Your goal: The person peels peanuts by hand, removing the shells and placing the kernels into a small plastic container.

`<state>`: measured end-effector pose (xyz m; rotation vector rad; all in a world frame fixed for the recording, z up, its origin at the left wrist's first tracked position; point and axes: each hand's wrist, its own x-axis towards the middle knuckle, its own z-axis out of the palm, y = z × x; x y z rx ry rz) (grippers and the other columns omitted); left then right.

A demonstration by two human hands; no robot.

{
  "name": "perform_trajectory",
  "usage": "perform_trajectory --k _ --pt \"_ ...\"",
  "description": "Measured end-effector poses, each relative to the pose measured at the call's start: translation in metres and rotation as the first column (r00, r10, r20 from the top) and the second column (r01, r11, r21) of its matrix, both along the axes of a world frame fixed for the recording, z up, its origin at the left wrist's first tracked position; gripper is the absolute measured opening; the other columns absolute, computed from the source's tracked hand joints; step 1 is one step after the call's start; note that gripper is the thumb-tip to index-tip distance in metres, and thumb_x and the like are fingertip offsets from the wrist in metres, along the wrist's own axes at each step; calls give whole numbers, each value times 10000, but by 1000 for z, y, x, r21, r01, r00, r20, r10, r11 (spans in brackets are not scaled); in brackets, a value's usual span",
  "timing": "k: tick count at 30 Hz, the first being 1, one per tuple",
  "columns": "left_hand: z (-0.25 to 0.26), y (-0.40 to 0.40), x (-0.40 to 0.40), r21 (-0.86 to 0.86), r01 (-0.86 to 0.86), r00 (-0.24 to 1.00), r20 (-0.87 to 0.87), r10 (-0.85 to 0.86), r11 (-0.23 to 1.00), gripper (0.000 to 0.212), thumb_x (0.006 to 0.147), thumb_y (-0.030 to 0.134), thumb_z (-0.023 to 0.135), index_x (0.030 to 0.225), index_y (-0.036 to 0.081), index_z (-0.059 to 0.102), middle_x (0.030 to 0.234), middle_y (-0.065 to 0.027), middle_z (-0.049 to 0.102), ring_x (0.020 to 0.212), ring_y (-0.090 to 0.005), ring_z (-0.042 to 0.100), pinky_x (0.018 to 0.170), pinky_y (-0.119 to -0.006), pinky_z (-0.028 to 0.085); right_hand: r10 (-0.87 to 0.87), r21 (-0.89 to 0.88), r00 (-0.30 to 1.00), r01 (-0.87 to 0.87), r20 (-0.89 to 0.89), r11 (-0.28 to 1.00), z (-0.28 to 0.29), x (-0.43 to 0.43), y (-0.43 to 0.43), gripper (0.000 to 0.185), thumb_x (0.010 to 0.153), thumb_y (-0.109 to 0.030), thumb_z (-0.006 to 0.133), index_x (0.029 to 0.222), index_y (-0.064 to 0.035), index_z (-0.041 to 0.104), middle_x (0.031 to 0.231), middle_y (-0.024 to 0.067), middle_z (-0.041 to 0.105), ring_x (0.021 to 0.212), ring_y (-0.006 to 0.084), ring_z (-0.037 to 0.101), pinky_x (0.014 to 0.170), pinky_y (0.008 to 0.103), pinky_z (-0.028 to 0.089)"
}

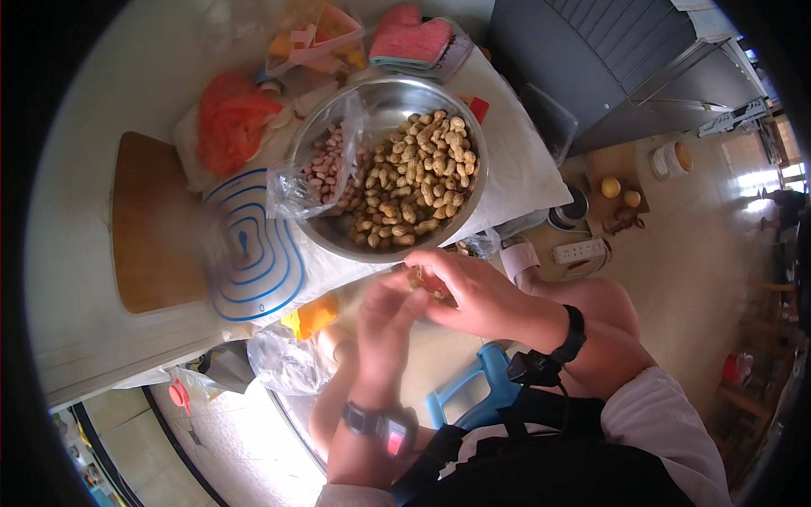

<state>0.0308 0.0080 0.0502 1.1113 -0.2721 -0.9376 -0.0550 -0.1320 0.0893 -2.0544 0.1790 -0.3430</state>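
Observation:
My left hand (385,320) and my right hand (478,298) meet just in front of a steel bowl (342,251). Their fingertips pinch a peanut in its shell (415,277), partly hidden and blurred. Bits of shell show at my right palm. Unshelled peanuts (412,180) fill the right side of the bowl. On the left, a clear plastic bag (294,195) hangs over the rim, with shelled pink peanut kernels (324,166) in it.
The bowl stands on a white-covered table (523,168) beside a blue-ringed mat (253,253). A red plastic bag (229,120) and pink cloths (408,39) lie behind. Below are a blue plastic stool (491,380), a power strip (578,251) and a clear bag (288,358).

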Motion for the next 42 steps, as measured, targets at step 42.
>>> perform_trajectory --k 42 --pt "-2 1 -13 91 163 963 -230 -139 982 344 1003 184 333 1267 -21 415 1134 -95 551 1016 -152 551 874 -278 451 35 -560 996 19 86 828 -10 4 -3 334 595 -208 707 808 -49 506 836 81 517 826 250 550 734 351 448"
